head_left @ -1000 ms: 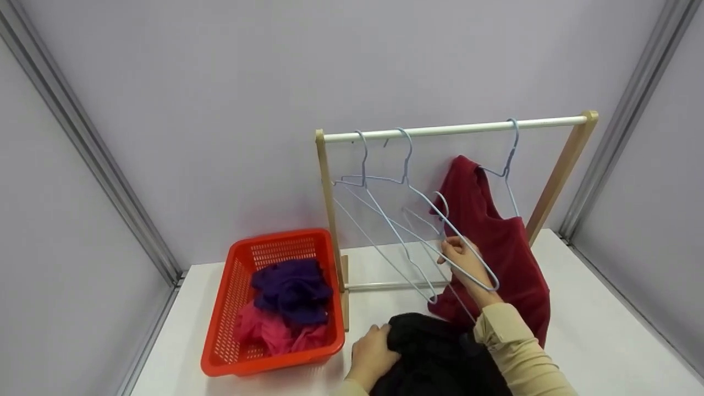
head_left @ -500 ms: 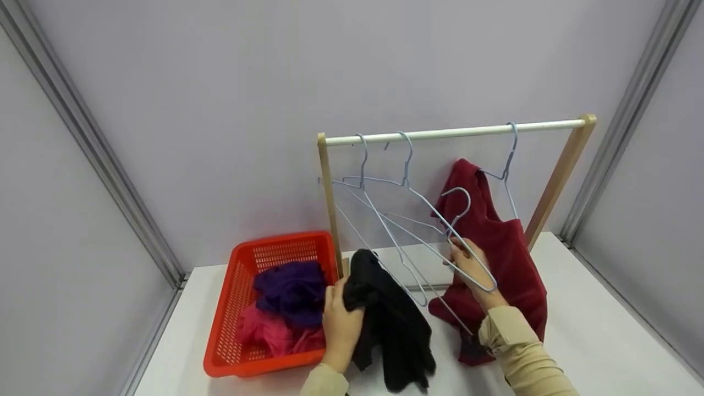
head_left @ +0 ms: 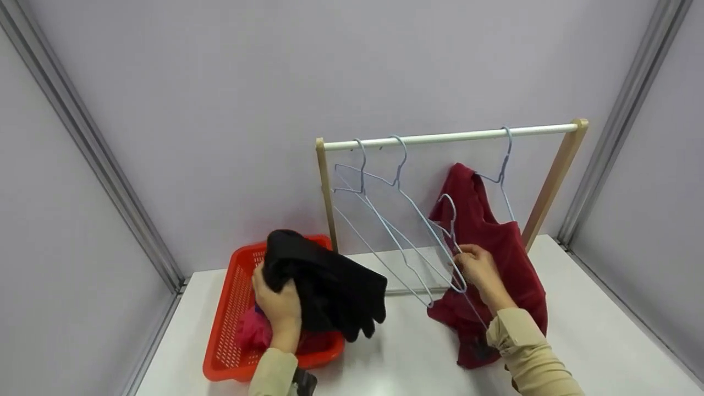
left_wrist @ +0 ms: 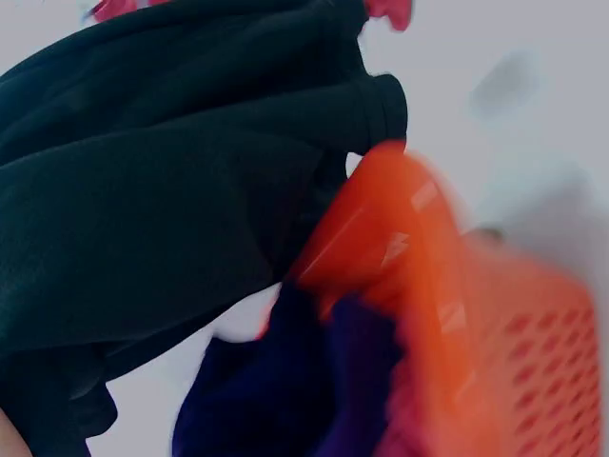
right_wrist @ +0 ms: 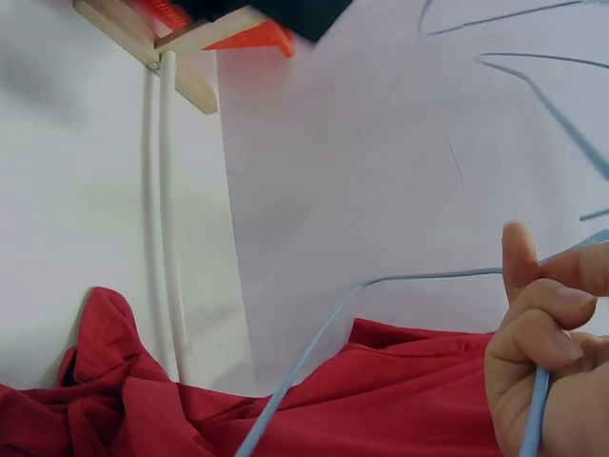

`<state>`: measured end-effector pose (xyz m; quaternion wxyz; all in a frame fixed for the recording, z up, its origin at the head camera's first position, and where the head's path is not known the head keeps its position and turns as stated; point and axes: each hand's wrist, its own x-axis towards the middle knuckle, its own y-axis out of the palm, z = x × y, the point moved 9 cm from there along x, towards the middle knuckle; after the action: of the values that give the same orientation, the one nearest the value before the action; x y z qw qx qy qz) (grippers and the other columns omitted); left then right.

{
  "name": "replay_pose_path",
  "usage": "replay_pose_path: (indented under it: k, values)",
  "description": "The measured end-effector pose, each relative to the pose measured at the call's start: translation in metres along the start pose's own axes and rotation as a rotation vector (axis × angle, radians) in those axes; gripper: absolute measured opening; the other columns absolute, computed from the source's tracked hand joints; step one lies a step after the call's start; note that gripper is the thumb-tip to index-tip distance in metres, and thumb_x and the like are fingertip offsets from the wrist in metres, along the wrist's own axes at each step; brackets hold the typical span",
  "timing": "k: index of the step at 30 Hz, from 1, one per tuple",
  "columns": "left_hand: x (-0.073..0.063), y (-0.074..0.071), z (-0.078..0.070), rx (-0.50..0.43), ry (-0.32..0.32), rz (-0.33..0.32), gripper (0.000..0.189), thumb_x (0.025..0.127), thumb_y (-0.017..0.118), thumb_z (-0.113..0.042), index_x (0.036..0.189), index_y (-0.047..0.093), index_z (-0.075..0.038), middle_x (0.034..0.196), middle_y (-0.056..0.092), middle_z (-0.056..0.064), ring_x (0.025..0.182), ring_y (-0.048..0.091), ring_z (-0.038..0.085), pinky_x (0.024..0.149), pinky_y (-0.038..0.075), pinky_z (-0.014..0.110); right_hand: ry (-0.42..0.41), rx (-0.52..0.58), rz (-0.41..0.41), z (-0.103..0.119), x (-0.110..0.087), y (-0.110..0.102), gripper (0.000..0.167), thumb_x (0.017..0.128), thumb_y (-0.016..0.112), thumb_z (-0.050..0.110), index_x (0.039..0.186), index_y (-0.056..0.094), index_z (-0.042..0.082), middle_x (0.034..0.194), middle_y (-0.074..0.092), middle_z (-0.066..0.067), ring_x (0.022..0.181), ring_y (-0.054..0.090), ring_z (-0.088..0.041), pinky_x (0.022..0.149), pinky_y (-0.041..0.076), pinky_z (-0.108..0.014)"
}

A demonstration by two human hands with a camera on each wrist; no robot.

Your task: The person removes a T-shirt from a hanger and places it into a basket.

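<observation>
My left hand (head_left: 281, 308) grips a bunched black garment (head_left: 330, 280) above the red-orange plastic basket (head_left: 219, 324). Loose parts of the garment hang to the right, past the basket's rim. In the left wrist view it spreads beside the basket edge, over a dark purple cloth (left_wrist: 276, 390). A pink cloth (head_left: 254, 330) also shows inside the basket. My right hand (head_left: 479, 269) holds a light blue wire hanger (right_wrist: 433, 276), off the rod, with its fingers curled round the wire. Behind that hand hangs a dark red garment (head_left: 498, 250) on another hanger.
A small rack with a white rod (head_left: 451, 136) and wooden posts (head_left: 555, 181) stands on the white table (head_left: 594, 330). Two bare blue hangers, one being this hanger (head_left: 404, 198), hang at its left, close before the right hand. Grey walls enclose the table.
My left hand has lifted the black garment from the table front, leftward and up, over the basket. The right hand stays near the red garment, its hanger tilting slightly.
</observation>
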<state>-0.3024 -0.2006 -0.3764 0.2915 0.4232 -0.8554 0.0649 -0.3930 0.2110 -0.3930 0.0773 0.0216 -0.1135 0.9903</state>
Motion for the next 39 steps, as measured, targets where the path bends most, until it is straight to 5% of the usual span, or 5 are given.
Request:
replay_pose_path:
  k: [5,16,22,31,39]
  values:
    - [0.027,-0.024,-0.002,0.029,-0.012,-0.097,0.049,0.07,0.062,0.011,0.118,0.055,0.006,0.113,0.055,0.028,0.105,0.047,0.039,0.091,0.036,0.048,-0.035,0.088,-0.002,0.013,-0.001,-0.003,0.032,0.091,0.042,0.001,0.12,0.047,-0.01,0.067,0.06,0.014,0.05,0.038,0.002,0.048,0.031,-0.015]
    - [0.056,-0.074,0.025,0.09,-0.128,-0.216,0.053,0.079,0.062,0.007,0.13,0.049,-0.002,0.127,0.04,0.026,0.119,0.039,0.035,0.1,0.037,0.05,-0.234,-0.107,-0.135,0.064,-0.008,-0.016,0.033,0.1,0.04,0.005,0.13,0.051,-0.004,0.079,0.068,-0.006,0.049,0.045,-0.002,0.049,0.039,-0.016]
    - [0.052,-0.072,0.06,0.344,-0.162,0.014,0.063,0.082,0.064,-0.004,0.14,0.04,-0.01,0.125,0.035,0.026,0.106,0.049,0.046,0.081,0.042,0.062,-0.274,-0.158,-0.128,0.09,-0.01,-0.016,0.033,0.101,0.04,0.009,0.131,0.052,0.001,0.084,0.069,-0.009,0.047,0.045,-0.004,0.048,0.038,-0.018]
    - [0.034,-0.062,0.126,0.678,-0.317,0.597,0.068,0.091,0.055,-0.02,0.148,0.023,-0.005,0.136,0.031,0.031,0.122,0.042,0.051,0.093,0.039,0.064,-0.336,-0.145,-0.15,0.118,-0.017,-0.019,0.035,0.101,0.04,0.01,0.132,0.052,0.0,0.084,0.068,-0.008,0.047,0.042,-0.001,0.047,0.036,-0.018]
    - [0.02,-0.064,0.142,0.834,-0.302,0.803,0.07,0.09,0.056,-0.02,0.145,0.023,0.008,0.134,0.038,0.039,0.122,0.043,0.053,0.099,0.038,0.062,-0.366,-0.105,-0.155,0.136,-0.019,-0.018,0.035,0.102,0.039,0.011,0.134,0.051,0.002,0.085,0.064,-0.006,0.049,0.041,0.0,0.049,0.039,-0.016]
